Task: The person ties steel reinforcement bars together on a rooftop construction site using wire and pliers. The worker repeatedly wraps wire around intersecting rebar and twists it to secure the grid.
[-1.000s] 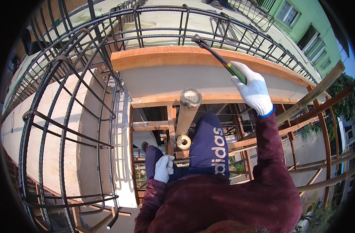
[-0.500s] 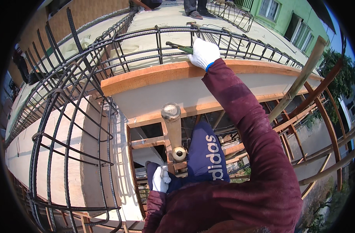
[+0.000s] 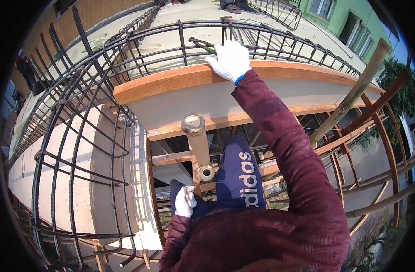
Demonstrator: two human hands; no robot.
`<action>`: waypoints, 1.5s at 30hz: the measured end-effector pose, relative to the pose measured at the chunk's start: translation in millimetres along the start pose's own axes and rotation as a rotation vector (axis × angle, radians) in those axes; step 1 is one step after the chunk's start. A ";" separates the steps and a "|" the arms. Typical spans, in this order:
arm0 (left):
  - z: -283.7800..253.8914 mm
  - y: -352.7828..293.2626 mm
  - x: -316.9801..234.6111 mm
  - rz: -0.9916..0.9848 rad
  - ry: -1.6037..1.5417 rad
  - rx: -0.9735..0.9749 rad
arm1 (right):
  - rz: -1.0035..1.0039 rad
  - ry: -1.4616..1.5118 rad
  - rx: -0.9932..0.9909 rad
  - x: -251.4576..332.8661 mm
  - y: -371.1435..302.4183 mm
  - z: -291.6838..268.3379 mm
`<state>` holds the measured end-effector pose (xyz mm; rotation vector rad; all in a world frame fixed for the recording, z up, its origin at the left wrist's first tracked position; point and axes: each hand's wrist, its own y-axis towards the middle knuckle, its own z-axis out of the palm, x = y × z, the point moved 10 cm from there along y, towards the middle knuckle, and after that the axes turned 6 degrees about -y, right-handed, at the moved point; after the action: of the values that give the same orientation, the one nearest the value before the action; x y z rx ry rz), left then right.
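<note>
My right hand [image 3: 230, 60], in a white glove, is closed round the handles of green-handled pincers [image 3: 202, 45]. It is over the wooden top edge of the formwork board [image 3: 171, 83], and the pincers' dark jaws point left, in front of the long rebar cage [image 3: 162, 41]. Whether the jaws touch a bar, I cannot tell. My left hand [image 3: 185, 202], also gloved in white, is low by my bent leg [image 3: 237, 174]. Its fingers are curled; what they hold, if anything, is hidden.
Another rebar cage [image 3: 71, 154] curves along the left, beside a pale formwork panel [image 3: 58, 177]. Bamboo poles [image 3: 350, 95] cross on the right. An upright round post [image 3: 198, 145] stands before my legs, among timber framing with gaps. People's feet [image 3: 232, 8] show on the far deck.
My right hand with the pincers has shifted slightly left and stays by the cage. My left hand remains low with its fingers curled. The whole view has moved a little.
</note>
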<state>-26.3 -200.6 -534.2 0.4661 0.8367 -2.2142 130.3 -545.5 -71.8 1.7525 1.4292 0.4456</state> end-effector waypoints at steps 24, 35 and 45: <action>73.0 -50.6 -28.7 0.182 -0.041 0.082 | 0.944 2.192 1.002 269.7 -310.6 -24.9; 93.7 -111.7 -118.1 0.728 0.980 -0.184 | 0.777 2.142 0.893 268.1 -310.8 -5.1; 161.8 -469.4 -238.4 2.525 0.694 -0.901 | 0.808 2.100 1.365 296.9 -368.4 6.1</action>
<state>-218.6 58.1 -87.7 0.8987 0.5559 0.6595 -14.8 -261.2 -421.0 2.9128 2.4024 2.9588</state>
